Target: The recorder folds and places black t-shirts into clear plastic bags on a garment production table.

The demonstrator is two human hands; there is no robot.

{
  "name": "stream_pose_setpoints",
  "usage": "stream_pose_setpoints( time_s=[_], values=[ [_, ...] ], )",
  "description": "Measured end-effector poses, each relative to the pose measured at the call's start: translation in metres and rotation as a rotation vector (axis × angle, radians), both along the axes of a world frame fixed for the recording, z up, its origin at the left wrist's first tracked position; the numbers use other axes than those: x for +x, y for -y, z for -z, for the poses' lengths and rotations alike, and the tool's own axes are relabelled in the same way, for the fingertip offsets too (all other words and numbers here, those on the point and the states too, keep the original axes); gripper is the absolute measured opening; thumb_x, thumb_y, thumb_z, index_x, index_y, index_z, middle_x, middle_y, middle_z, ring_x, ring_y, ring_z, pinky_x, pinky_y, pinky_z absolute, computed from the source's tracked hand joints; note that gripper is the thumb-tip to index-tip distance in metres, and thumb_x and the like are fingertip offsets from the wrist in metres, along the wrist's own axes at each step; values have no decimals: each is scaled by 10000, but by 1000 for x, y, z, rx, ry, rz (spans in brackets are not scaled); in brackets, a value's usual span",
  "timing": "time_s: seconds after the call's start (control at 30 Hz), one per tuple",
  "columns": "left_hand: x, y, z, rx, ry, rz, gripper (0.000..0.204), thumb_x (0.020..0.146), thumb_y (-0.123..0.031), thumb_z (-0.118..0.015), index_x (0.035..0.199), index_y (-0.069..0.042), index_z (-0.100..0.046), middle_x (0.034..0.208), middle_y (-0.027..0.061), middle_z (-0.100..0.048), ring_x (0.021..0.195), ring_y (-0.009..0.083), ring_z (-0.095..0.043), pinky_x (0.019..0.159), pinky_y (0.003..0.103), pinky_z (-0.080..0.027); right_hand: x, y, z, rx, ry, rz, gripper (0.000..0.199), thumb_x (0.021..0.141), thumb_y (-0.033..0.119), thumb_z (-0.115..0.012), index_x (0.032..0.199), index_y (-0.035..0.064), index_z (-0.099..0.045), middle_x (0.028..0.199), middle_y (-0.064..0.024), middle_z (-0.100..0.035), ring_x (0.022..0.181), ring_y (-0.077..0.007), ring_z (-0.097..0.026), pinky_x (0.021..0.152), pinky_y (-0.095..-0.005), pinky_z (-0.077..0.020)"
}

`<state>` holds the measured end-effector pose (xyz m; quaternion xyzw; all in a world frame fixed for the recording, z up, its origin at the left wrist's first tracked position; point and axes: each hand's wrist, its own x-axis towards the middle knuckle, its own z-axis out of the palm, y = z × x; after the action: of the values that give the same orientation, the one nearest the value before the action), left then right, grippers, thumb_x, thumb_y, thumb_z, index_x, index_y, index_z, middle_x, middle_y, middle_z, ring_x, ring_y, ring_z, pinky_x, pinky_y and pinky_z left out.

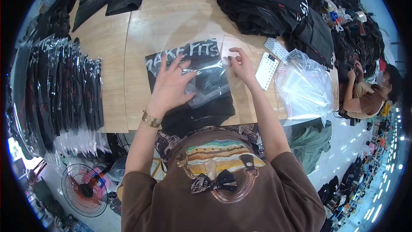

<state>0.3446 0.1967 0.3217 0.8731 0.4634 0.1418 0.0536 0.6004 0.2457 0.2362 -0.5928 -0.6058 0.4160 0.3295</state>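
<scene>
In front of me on the table lies a folded black garment with large white lettering. A clear plastic bag is spread over it, its film shining and partly hard to see. My left hand, with a watch at the wrist, hovers over the garment's left part with fingers spread; whether it touches the film I cannot tell. At the garment's right side, my right hand pinches the edge of the plastic bag between thumb and fingers.
Bagged black garments stand in a row at the left. Black clothes are heaped at the far right. Sticker sheets and a stack of clear bags lie right. A fan stands lower left; a co-worker is at right.
</scene>
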Motion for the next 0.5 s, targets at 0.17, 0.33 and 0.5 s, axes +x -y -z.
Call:
stream_pose_setpoints(
  time_s=[0.17, 0.33, 0.5],
  values=[
    [-14, 33, 28, -532, -92, -23, 718, 571, -374, -781, 1209, -161, -530, 1329, 169, -411, 1251, 387, -336, 1041, 519, -220, 15, 10, 4, -415, -267, 62, 203, 840, 186, -608, 970, 31, -601, 706, -18, -596, 525, -71, -492, 468, -215, -385],
    [-28, 41, 50, -586, 388, -109, 202, 775, -114, -636, 972, -93, -676, 1282, 153, -475, 1239, 351, -382, 1012, 427, -306, 22, 23, 13, -467, -434, 1, 215, 803, 212, -652, 859, 5, -633, 628, -13, -581, 493, -56, -493, 421, -202, -364],
    [-39, 51, 49, -454, 808, -303, 289, 769, 28, -571, 1019, -85, -659, 1225, 145, -516, 1167, 267, -470, 957, 338, -381, 12, 22, 24, -470, -380, 189, 347, 804, 319, -665, 617, 57, -534, 505, 3, -504, 406, -66, -460, 350, -214, -329]
  ],
)
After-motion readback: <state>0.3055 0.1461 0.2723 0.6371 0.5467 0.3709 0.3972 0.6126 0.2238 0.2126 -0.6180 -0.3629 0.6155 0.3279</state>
